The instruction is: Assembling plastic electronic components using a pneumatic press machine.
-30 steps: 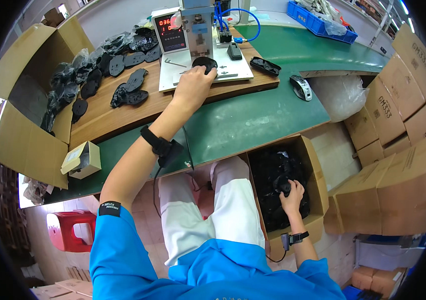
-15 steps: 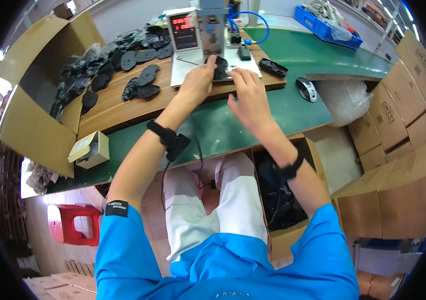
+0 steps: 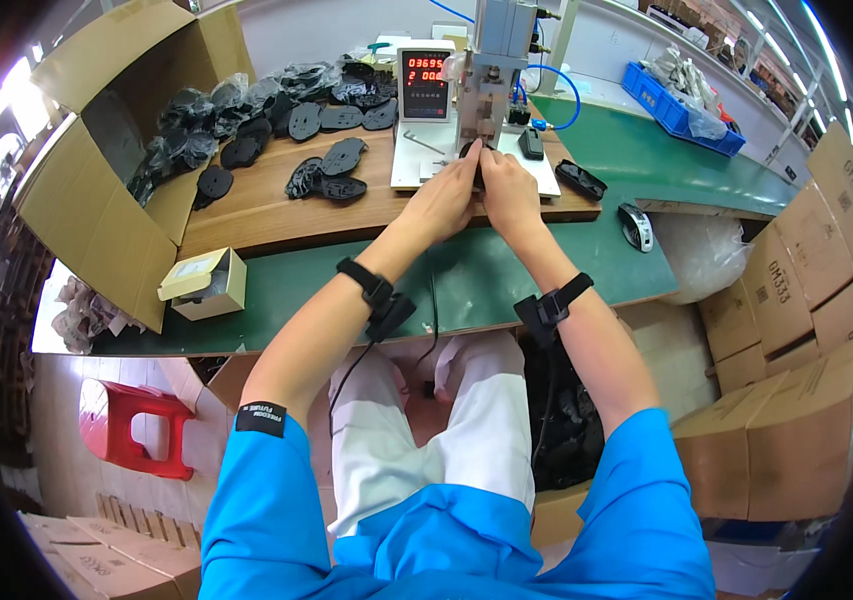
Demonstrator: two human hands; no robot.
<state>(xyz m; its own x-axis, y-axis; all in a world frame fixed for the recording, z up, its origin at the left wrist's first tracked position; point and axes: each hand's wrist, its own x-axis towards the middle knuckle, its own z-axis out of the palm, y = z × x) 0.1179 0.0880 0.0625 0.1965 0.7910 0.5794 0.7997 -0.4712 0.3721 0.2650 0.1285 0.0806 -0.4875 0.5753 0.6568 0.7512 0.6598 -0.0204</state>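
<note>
My left hand (image 3: 446, 198) and my right hand (image 3: 510, 188) meet at the base of a bench press (image 3: 484, 100) with a metal head. Fingers of both hands are closed around a small black plastic part (image 3: 477, 178), mostly hidden between them beneath the press head. Left of the hands, a display unit (image 3: 426, 85) with red lit digits stands on the white base plate (image 3: 416, 150). A hex key (image 3: 423, 143) lies on that plate. Further left, a few black shell-shaped parts (image 3: 329, 172) rest on the wooden board (image 3: 276, 215).
Many black parts, some bagged (image 3: 186, 120), spread toward an open carton (image 3: 96, 190). A small cream box (image 3: 208, 285) sits on the green table (image 3: 346, 300). At right are a black shell (image 3: 581, 180), a computer mouse (image 3: 635, 227), a blue bin (image 3: 681, 115) and stacked cartons (image 3: 796, 250).
My right hand has come in beside the left, its fingers now closed at the black part. The view has shifted, so the bench appears further right.
</note>
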